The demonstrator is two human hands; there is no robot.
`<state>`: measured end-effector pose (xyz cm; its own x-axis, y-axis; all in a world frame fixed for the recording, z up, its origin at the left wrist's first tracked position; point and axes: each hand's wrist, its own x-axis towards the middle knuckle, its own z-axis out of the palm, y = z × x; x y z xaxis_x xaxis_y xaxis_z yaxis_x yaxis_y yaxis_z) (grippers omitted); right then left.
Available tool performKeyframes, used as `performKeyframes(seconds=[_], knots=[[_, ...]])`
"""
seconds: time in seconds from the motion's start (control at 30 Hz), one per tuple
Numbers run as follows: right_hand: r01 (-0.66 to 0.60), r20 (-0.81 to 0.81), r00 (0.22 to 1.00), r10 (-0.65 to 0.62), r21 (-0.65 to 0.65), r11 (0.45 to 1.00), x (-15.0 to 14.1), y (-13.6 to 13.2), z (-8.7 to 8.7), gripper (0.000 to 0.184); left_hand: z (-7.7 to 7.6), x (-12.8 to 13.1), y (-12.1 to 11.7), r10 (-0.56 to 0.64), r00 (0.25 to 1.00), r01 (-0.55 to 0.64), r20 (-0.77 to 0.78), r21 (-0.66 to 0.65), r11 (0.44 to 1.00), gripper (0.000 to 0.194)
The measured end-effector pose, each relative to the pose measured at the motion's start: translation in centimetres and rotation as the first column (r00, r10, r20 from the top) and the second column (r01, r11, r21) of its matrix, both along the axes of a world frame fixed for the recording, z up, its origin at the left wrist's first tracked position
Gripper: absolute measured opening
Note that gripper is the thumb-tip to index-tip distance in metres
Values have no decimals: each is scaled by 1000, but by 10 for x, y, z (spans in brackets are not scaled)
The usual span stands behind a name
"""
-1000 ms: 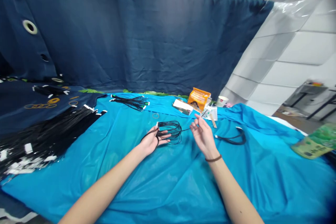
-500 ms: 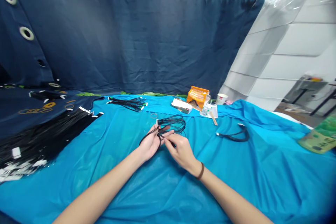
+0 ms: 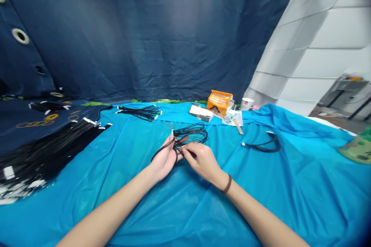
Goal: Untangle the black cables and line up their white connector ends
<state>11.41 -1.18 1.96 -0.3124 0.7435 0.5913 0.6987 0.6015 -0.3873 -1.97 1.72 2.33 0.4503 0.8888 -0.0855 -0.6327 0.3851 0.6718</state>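
A looped bundle of thin black cables [image 3: 195, 133] with a white connector at its near-left end rests in my left hand [image 3: 164, 161], whose thumb presses on it. Part of the bundle bends back over the wrist side of that hand. My right hand [image 3: 200, 161] is closed in a pinch at the bundle's lower edge, touching the left fingers. What sits between its fingertips looks like a black cable strand, though the fingers partly hide it. To the right, a separate curved black cable bundle [image 3: 268, 147] with white ends lies on the blue cloth [image 3: 185, 208].
A big heap of black cables [image 3: 55, 148] with white connectors spreads at left. Another cable bundle [image 3: 139, 112] lies farther back, near a rubber band [image 3: 169, 125]. A small box [image 3: 201, 113], an orange bag [image 3: 219, 103] and a paper cup [image 3: 247, 104] stand at the back; a bottle [image 3: 358, 147] is at right.
My right hand has come from the right, apart from the bundle, to my left hand and pinches at the cables there. My left hand keeps its hold. The view has shifted slightly.
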Motion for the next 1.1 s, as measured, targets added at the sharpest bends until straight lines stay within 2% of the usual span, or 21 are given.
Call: performKeyframes(seconds=[0.13, 0.23, 0.43, 0.53, 0.63, 0.73, 0.87, 0.97, 1.03, 1.1], knots=[[37, -27, 999, -38, -36, 999, -4, 0, -3, 20, -2, 1, -2, 44, 999, -43, -29, 50, 998, 14], [53, -76, 996, -53, -11, 999, -5, 0, -6, 20, -2, 2, -3, 73, 997, -71, -38, 53, 996, 14], [18, -129, 992, -9, 63, 998, -5, 2, -8, 21, 2, 0, 0, 28, 999, -28, 19, -16, 999, 17], [11, -247, 969, 12, 93, 996, -4, 1, -4, 22, 4, -5, 4, 24, 999, -23, 49, -39, 999, 19], [43, -411, 912, 5, 107, 993, -2, -2, 4, 20, 8, -9, 6, 23, 997, -20, 77, -36, 999, 18], [-16, -628, 778, 17, 7, 1000, 4, -6, 14, 18, 13, -12, 8, 35, 995, -33, 89, -28, 999, 15], [-163, -888, 457, 45, -34, 986, 15, -7, 28, 16, 13, -17, 15, 90, 992, -88, 90, -32, 996, 13], [-165, -964, 261, 47, 3, 986, 25, -3, 38, 14, 9, -21, 23, 123, 988, -121, 99, -22, 992, 12], [-167, -984, 174, 44, 14, 986, 31, 0, 42, 14, 7, -24, 28, 148, 983, -149, 104, -5, 989, 12], [-222, -993, 116, 20, -6, 975, 36, 2, 44, 12, 7, -26, 30, 173, 979, -174, 107, 0, 985, 13]])
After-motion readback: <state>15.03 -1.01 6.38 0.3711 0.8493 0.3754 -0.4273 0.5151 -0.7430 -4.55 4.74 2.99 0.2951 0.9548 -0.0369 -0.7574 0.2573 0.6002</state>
